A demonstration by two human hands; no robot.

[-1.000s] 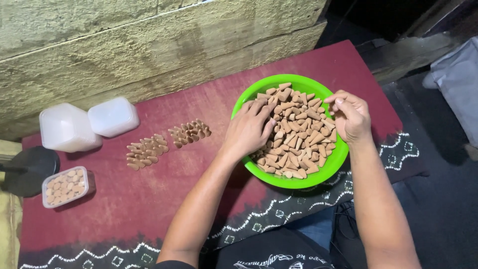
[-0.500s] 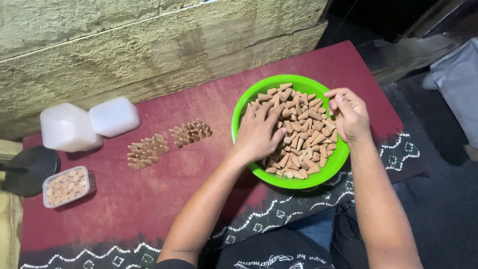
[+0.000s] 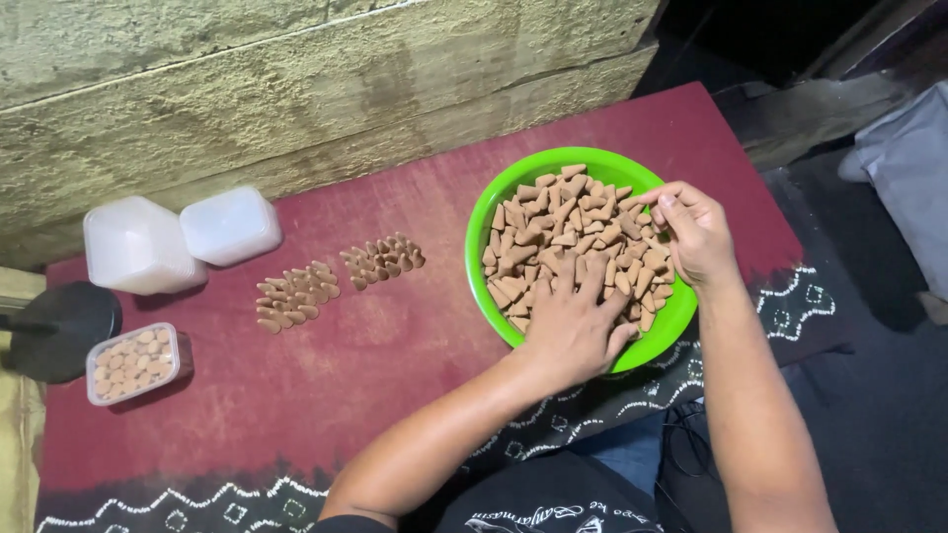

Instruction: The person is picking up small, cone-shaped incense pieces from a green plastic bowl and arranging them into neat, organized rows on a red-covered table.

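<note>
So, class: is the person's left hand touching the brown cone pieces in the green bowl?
Touching. The head view shows the left hand lying flat on the brown cone pieces inside the green bowl, fingers spread over them.

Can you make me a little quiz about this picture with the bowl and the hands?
1. True or false: the left hand lies flat on the brown pieces in the green bowl.
2. How many loose heaps of pieces lie on the red cloth?
3. The small tub at the left is: A filled, B bare.

Key: 1 true; 2 two; 3 A.
</note>
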